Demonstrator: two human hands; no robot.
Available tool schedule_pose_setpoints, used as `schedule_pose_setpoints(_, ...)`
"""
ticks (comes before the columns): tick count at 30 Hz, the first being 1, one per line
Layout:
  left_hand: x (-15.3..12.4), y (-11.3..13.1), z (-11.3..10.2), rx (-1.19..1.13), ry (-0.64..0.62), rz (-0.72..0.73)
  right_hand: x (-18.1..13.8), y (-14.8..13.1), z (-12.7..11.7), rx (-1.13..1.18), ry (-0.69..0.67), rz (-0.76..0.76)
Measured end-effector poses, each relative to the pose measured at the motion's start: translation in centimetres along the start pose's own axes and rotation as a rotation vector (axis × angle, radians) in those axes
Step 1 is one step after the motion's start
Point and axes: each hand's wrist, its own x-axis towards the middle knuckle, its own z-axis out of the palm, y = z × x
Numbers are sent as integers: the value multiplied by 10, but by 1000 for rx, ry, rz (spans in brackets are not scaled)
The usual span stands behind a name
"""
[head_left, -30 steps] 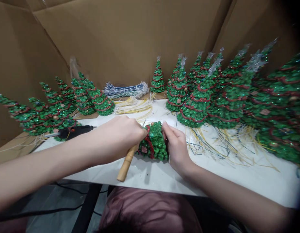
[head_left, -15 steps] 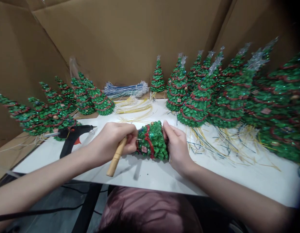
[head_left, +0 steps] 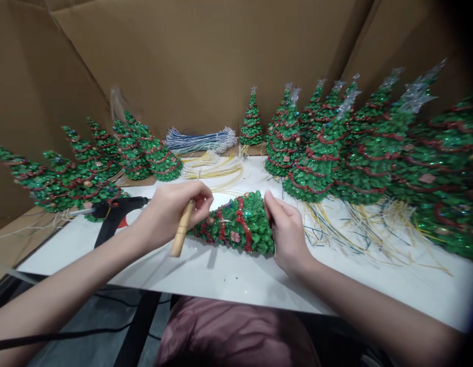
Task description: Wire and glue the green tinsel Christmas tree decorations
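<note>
A small green glittery Christmas tree (head_left: 236, 224) with red garland lies on its side on the white table (head_left: 228, 275), tip pointing left. My right hand (head_left: 288, 232) is closed around its wide base. My left hand (head_left: 171, 214) is closed on a wooden-handled tool (head_left: 181, 233), held at the tree's tip. The tool's working end is hidden behind my fingers.
Several finished trees stand at the right (head_left: 335, 148) and lean at the left (head_left: 83, 163). A black glue gun (head_left: 114, 211) lies left of my left hand. Bundles of blue-white wires (head_left: 200, 141) and yellow wires (head_left: 213, 168) lie at the back. Cardboard walls surround the table.
My left hand has pulled back to the left with the tool, uncovering the tree's narrow tip. The right hand kept hold of the base.
</note>
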Motion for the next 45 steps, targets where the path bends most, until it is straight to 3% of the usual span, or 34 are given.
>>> schedule_pose_setpoints(5,8,-6,-6,53,3,25,1,1,0,1,5,12)
schedule_pose_setpoints(9,9,2,-14,-113,-167,183,1,2,0,-3,5,21)
schedule_pose_setpoints(13,8,3,-18,-43,-269,269,0,0,0,12,12,32)
schedule_pose_setpoints(23,-3,1,-14,-92,-241,256,1,1,1,5,28,52)
schedule_pose_setpoints(37,29,-1,-13,-334,-524,242,1,0,1,-9,6,30)
schedule_pose_setpoints(45,34,3,-12,-322,-552,275,1,-1,1,-13,5,28)
